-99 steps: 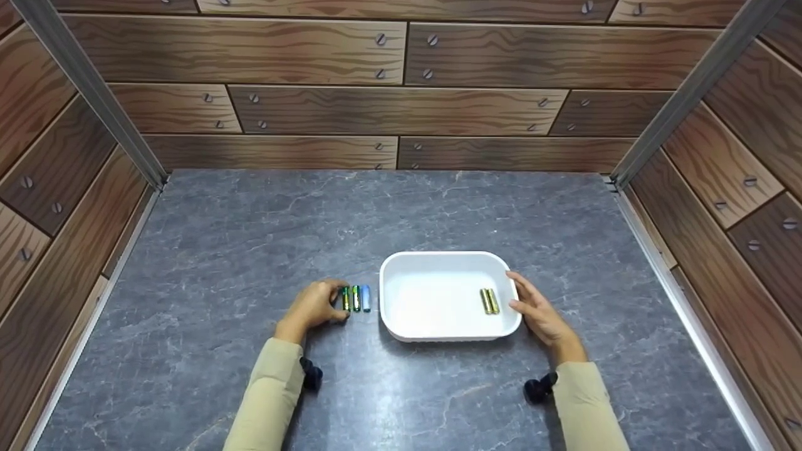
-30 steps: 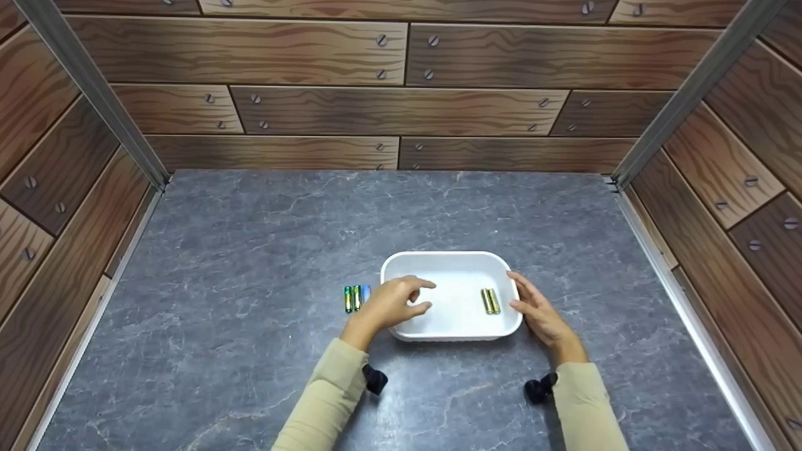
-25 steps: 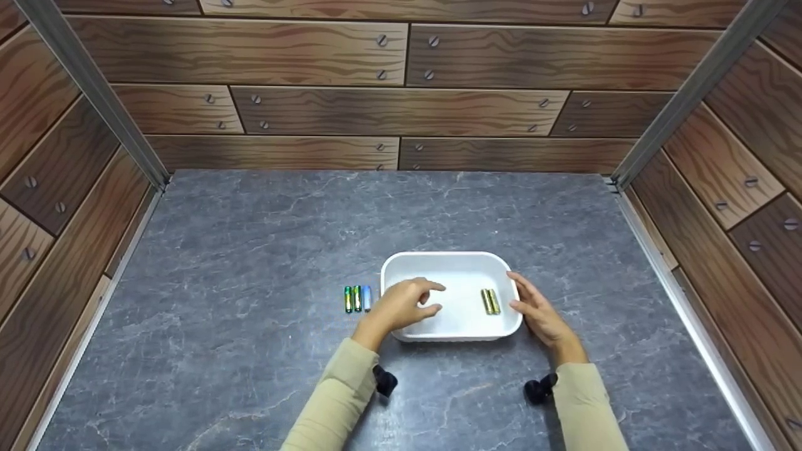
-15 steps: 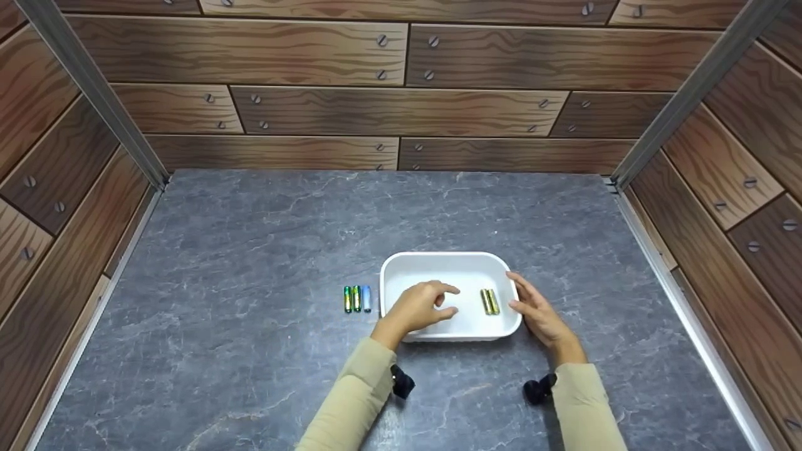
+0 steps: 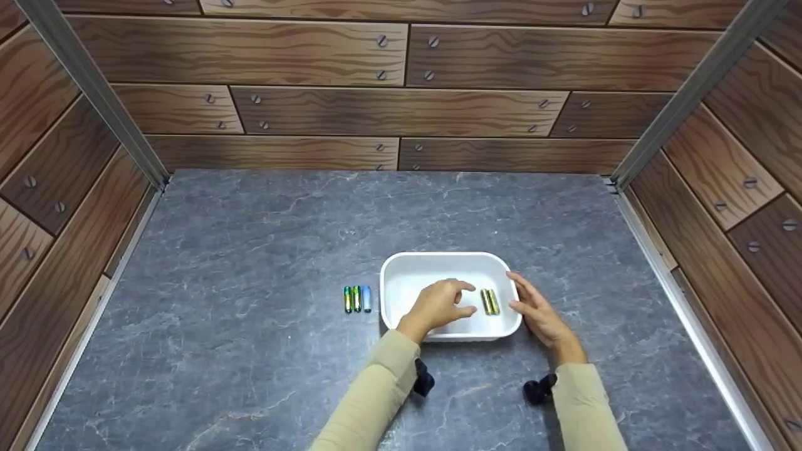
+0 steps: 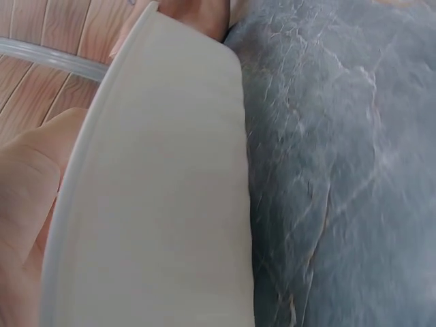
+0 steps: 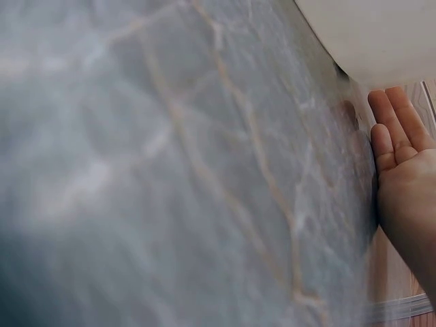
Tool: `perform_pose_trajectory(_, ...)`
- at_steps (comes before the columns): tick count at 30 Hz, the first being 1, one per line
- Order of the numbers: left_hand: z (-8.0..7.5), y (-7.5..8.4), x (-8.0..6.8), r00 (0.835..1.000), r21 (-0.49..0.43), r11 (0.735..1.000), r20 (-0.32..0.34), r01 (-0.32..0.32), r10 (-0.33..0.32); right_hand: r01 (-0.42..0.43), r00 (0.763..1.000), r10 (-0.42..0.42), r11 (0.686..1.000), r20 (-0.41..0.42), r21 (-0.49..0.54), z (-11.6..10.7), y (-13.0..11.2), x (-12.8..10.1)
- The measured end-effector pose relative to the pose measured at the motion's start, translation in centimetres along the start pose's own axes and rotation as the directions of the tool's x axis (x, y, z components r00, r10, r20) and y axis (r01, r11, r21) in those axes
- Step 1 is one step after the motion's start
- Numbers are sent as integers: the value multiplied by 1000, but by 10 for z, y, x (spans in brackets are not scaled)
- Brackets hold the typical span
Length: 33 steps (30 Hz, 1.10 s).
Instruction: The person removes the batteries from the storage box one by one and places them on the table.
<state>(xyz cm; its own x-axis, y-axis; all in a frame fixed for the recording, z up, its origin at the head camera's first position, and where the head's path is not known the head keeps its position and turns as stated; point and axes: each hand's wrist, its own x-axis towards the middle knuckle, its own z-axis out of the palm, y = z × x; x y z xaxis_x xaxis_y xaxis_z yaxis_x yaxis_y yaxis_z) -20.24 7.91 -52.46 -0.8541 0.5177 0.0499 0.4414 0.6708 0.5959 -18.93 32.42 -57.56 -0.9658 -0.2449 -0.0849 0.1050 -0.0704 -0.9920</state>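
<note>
A white tray (image 5: 438,255) sits on the grey table, with two gold batteries (image 5: 489,301) side by side at its right end. My left hand (image 5: 470,299) is over the tray, just left of them. Its thumb and forefinger are curved and apart, and I see nothing between them. My right hand (image 5: 517,291) rests with straight fingers against the tray's right rim. Three batteries (image 5: 356,299), yellow-green, green and blue, lie in a row on the table left of the tray. The left wrist view shows the tray's wall (image 6: 170,204) and my palm (image 6: 27,184).
The grey stone-pattern table (image 5: 250,250) is enclosed by wood-pattern walls (image 5: 401,106) at the back and both sides, with metal corner posts. The right wrist view shows table surface, my straight right fingers (image 7: 402,157) and a tray corner (image 7: 368,34).
My left hand has moved from the three batteries on the table rightward across the tray towards the gold batteries. The right hand, tray and batteries have stayed put.
</note>
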Motion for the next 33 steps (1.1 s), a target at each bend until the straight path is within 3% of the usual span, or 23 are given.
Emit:
perform_pose_trajectory(15,22,11,20,986,30,985,-3,169,-169,87,991,-89,996,97,22,-4,4,-1)
perform_pose_trajectory(24,32,16,26,963,96,959,13,267,-270,38,998,-39,999,43,20,-3,2,1)
perform_pose_trajectory(33,38,22,32,950,218,930,34,296,-311,42,999,-43,999,32,24,-2,2,0)
